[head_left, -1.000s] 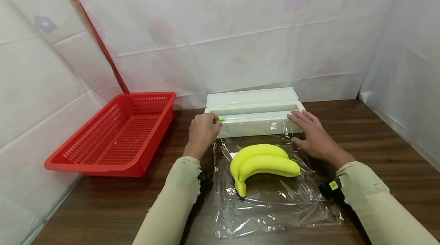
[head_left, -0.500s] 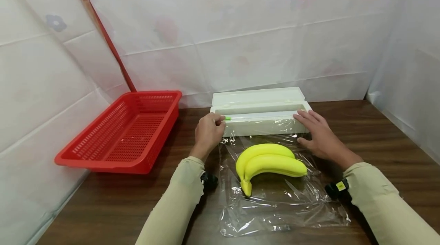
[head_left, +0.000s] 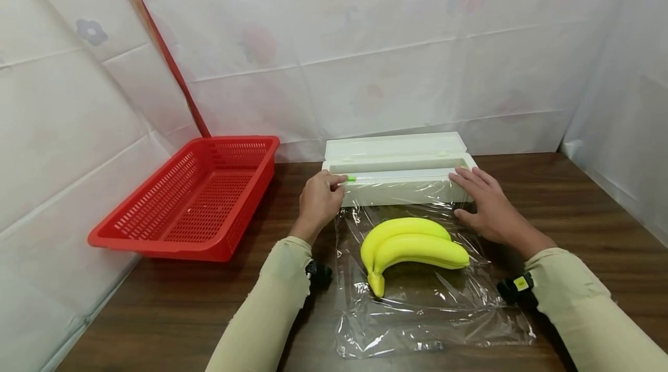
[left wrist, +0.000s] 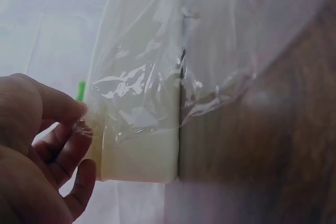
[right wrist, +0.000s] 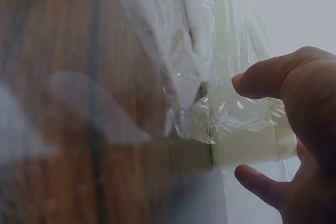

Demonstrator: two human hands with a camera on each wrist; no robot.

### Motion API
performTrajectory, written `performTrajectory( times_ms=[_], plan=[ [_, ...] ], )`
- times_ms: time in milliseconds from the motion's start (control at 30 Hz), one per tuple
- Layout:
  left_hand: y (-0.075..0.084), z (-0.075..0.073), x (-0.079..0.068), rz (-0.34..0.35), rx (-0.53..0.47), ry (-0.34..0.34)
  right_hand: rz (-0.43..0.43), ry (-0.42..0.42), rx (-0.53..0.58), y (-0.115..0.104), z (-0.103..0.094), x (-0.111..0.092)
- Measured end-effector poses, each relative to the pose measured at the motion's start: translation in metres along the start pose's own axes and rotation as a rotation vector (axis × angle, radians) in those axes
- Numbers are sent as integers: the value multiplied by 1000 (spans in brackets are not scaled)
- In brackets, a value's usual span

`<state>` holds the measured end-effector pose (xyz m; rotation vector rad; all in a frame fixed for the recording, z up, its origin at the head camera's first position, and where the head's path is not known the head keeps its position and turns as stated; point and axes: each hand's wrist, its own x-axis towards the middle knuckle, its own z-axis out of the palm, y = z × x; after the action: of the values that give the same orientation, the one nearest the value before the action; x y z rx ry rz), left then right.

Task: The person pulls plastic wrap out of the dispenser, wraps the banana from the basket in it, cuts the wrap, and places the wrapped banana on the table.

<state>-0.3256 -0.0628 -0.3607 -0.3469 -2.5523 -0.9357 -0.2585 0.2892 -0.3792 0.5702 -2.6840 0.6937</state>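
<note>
Left hand [head_left: 319,199] pinches clear plastic film [head_left: 386,337] beside small green tab [head_left: 352,178], left end of long white lidded box [head_left: 396,145]. Right hand [head_left: 487,207], fingers extended, rests on right end. Yellow banana bunch [head_left: 417,247] near, on film. Likely cutting: film taut, box steady.

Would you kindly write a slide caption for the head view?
Left hand and right hand at an open box, bananas on clear film, basket at left.

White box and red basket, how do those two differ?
The box is white; the basket is red. The box's front is solid, while the basket's walls are full of slots. The box has a hinged-back lid; the basket shows none. Both stand on the table, open at the top.
</note>
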Motion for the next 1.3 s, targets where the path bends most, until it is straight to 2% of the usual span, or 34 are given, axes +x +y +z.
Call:
performTrajectory(
  times_ms=[367,567,800,967,1167,1300],
  plan=[
    [0,-4,1,80,119,-105,-7,2,-11,0,0,0],
    [3,-1,4,125,197,-121,-32,3,-25,3,-5,-2],
    [6,-2,5,196,348,-232,-49,5,-8,2,0,-2],
    [8,-7,3,203,390,-242,-35,1,-2,-3,1,-1],
    [12,-7,1,258,434,-172,-34,-1,-15,-5,-2,0],
    [13,-6,-1,282,417,-143,-41,3,-18,-4,-1,0]
  ],
)
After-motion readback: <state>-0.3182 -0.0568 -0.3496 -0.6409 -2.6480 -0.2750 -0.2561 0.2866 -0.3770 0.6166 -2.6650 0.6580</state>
